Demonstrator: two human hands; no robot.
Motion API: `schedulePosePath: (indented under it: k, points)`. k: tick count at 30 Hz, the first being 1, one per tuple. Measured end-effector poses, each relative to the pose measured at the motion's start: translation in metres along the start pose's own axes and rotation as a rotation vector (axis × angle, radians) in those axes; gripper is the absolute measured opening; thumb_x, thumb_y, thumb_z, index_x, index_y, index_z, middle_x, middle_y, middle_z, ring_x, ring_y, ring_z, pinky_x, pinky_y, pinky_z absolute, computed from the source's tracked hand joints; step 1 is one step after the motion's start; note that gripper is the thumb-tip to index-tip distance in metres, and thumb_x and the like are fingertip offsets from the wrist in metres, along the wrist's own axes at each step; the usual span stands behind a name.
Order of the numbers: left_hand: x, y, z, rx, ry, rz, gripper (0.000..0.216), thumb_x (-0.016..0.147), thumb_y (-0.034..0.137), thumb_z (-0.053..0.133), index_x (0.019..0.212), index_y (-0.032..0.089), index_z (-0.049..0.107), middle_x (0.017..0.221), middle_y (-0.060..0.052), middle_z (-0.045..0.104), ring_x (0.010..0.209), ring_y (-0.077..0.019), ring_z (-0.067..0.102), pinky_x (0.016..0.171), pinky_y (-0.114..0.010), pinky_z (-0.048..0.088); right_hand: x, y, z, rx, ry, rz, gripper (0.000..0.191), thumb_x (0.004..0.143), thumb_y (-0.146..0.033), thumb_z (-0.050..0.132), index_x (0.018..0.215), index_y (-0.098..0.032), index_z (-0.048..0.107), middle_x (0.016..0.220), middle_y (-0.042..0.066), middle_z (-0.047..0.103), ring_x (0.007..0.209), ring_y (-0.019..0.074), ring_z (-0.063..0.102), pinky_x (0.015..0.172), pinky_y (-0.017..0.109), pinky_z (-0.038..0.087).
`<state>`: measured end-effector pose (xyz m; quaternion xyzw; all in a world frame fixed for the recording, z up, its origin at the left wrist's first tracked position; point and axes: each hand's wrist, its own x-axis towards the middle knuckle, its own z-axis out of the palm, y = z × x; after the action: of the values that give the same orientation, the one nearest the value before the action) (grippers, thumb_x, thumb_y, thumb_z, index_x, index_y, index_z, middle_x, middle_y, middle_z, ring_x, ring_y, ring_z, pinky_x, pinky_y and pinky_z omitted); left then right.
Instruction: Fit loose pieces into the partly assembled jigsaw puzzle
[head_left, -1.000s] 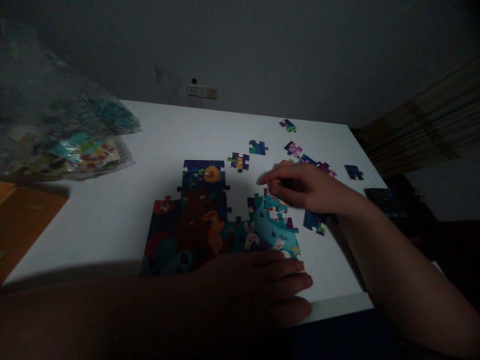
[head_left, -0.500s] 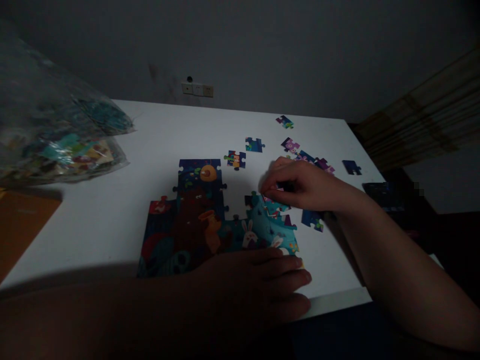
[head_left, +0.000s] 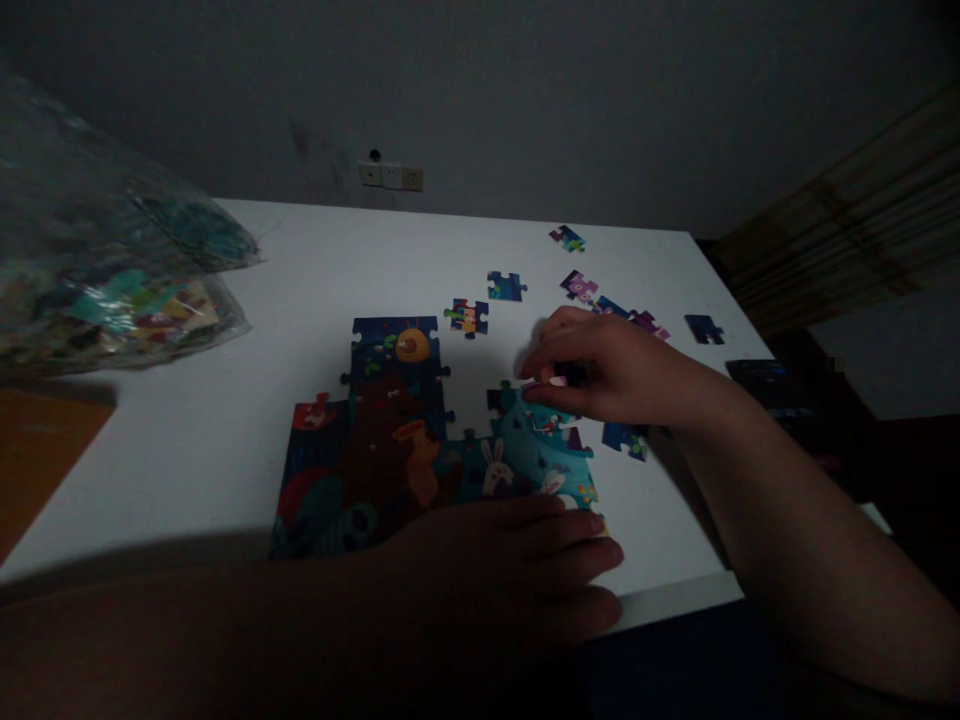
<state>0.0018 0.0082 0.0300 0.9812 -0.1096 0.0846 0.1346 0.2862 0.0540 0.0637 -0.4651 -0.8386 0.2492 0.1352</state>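
A partly assembled colourful jigsaw puzzle lies on the white table. My left hand rests flat on the puzzle's near edge, fingers together and pointing right. My right hand hovers at the puzzle's upper right corner, its fingertips pinched on a puzzle piece that touches the assembled part. Loose pieces lie beyond: one multicoloured, one blue, one purple, one dark blue. Another blue piece sits just under my right wrist.
A clear plastic bag holding more pieces lies at the table's left. An orange surface shows at the far left. A wall socket sits behind the table. A dark object rests at the right edge.
My right hand has shifted slightly left and lowered its pinched piece onto the puzzle's upper right corner. My left hand has stayed on the near edge.
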Motion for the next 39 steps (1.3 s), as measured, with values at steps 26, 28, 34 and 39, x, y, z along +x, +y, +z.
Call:
schedulePosePath:
  k: [26, 28, 34, 39]
  points:
    - [0.001, 0.001, -0.005, -0.019, -0.043, -0.025, 0.059, 0.11, 0.045, 0.068, 0.165, 0.025, 0.061, 0.181, -0.002, 0.055, 0.168, -0.0221, 0.048, 0.143, -0.039, 0.041, -0.015, 0.013, -0.012, -0.098, -0.01, 0.068, 0.058, 0.086, -0.058, 0.096, 0.132, -0.027, 0.082, 0.131, 0.013, 0.075, 0.129, 0.0415, 0.063, 0.122, 0.063, 0.04]
    - [-0.001, 0.001, -0.002, -0.039, -0.023, -0.027, 0.061, 0.11, 0.045, 0.068, 0.166, 0.024, 0.06, 0.181, -0.004, 0.054, 0.168, -0.0224, 0.049, 0.142, -0.04, 0.043, -0.015, 0.015, -0.012, -0.076, -0.018, 0.064, 0.053, 0.09, -0.058, 0.092, 0.132, -0.027, 0.082, 0.13, 0.013, 0.076, 0.128, 0.0406, 0.063, 0.121, 0.062, 0.04]
    - [0.003, -0.001, -0.004, -0.06, -0.032, -0.017, 0.058, 0.11, 0.045, 0.069, 0.163, 0.024, 0.063, 0.18, -0.003, 0.057, 0.169, -0.0225, 0.048, 0.141, -0.041, 0.044, -0.022, 0.025, -0.021, -0.02, -0.014, 0.022, 0.035, 0.102, -0.045, 0.077, 0.132, -0.028, 0.083, 0.128, 0.011, 0.08, 0.126, 0.0368, 0.067, 0.119, 0.057, 0.043]
    - [0.003, -0.002, -0.006, -0.072, -0.007, -0.023, 0.049, 0.114, 0.038, 0.062, 0.16, 0.022, 0.065, 0.176, -0.005, 0.061, 0.165, -0.0222, 0.054, 0.137, -0.041, 0.047, -0.024, 0.03, -0.024, -0.093, 0.009, 0.078, 0.037, 0.096, -0.04, 0.082, 0.133, -0.032, 0.082, 0.127, 0.009, 0.08, 0.127, 0.0366, 0.066, 0.118, 0.058, 0.045]
